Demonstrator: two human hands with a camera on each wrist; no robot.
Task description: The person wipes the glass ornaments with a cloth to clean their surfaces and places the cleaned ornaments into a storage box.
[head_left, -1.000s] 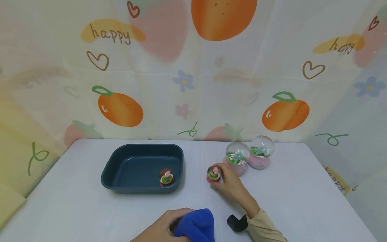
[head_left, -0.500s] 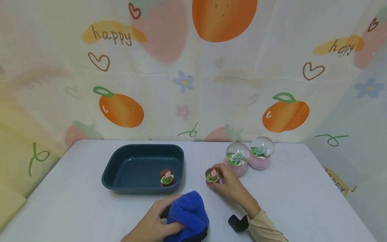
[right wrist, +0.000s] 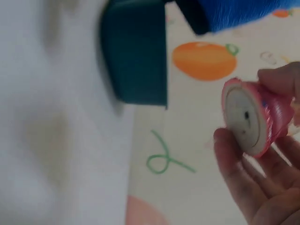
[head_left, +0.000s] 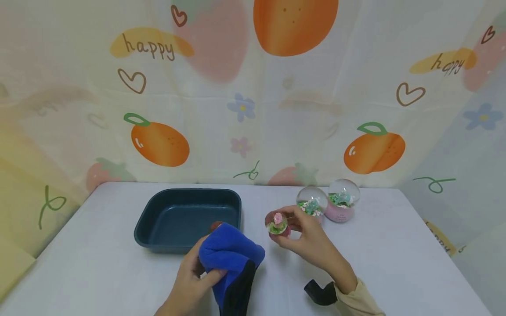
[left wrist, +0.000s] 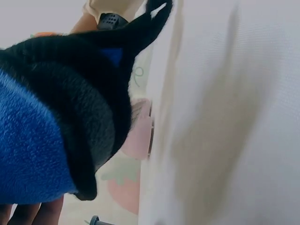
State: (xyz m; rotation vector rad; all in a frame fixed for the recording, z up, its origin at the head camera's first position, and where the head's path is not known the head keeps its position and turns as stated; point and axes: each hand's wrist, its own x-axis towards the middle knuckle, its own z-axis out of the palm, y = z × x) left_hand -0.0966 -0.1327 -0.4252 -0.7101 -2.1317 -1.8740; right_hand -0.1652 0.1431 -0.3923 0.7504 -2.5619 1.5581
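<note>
A small snow globe (head_left: 278, 226) with a pink figure, green floor and pink base is pinched by my right hand (head_left: 310, 241). Its pale underside shows in the right wrist view, raised above the white table. My left hand (head_left: 189, 281) grips a blue and black cloth (head_left: 231, 254), folded over the fingers and hanging down at one side. Cloth and small globe are close together but apart. Behind the cloth, a second small globe (head_left: 215, 225) in the dark teal tray is mostly hidden, with only its reddish top showing.
The teal tray (head_left: 158, 248) stands at the left middle of the white table (head_left: 99, 272). Two larger snow globes with pink bases, a nearer one (head_left: 310, 206) and a farther one (head_left: 341, 210), stand behind my right hand. A fruit-printed curtain (head_left: 213, 131) hangs behind the table.
My right hand has lifted the small snow globe off the table and moved it slightly left. My left hand has brought the cloth up and forward, now covering part of the tray.
</note>
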